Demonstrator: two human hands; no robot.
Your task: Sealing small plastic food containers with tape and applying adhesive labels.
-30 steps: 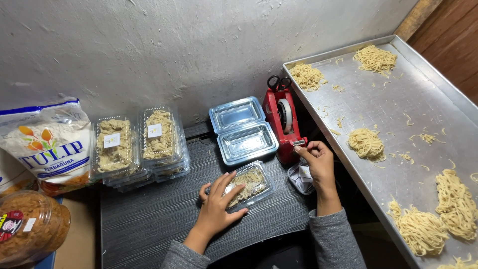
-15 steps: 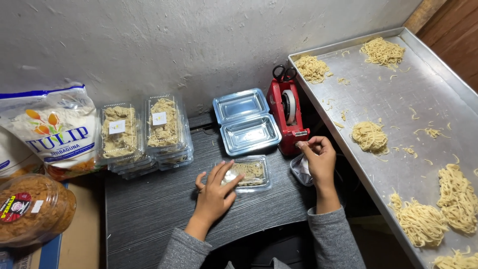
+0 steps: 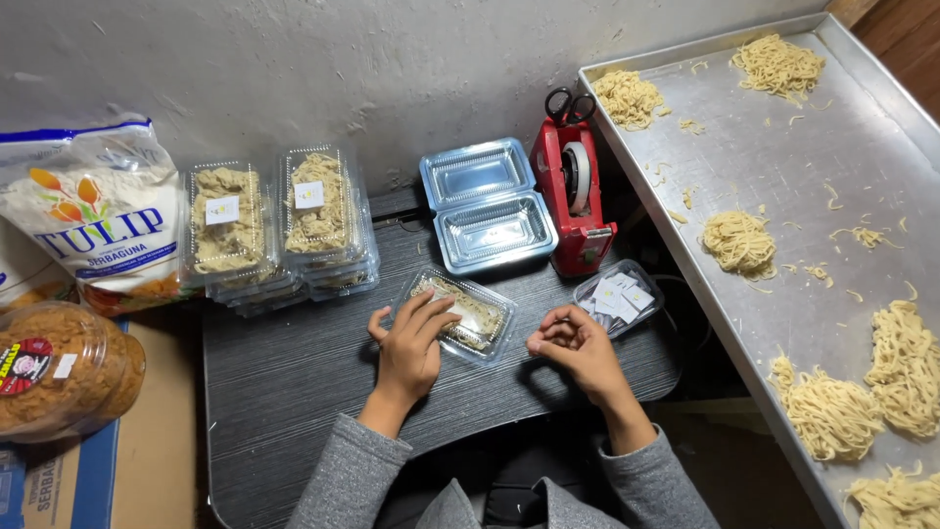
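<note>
The right hand has come away from the red tape holder and now sits on the dark desk, fingers curled in; I cannot tell if it holds anything. The left hand lies flat and open on the clear noodle box, just left of the right hand. Two stacks of noodle boxes with small white square labels stand by the wall. A small clear tray of white labels lies near the tape holder.

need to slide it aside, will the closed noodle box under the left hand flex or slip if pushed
The noodle box looks like thin clear plastic, so it probably flexes under pressure. It lies flat on the table, so tipping seems unlikely. Glossy plastic on a smooth top likely slides easily; the left hand rests on it.
</note>
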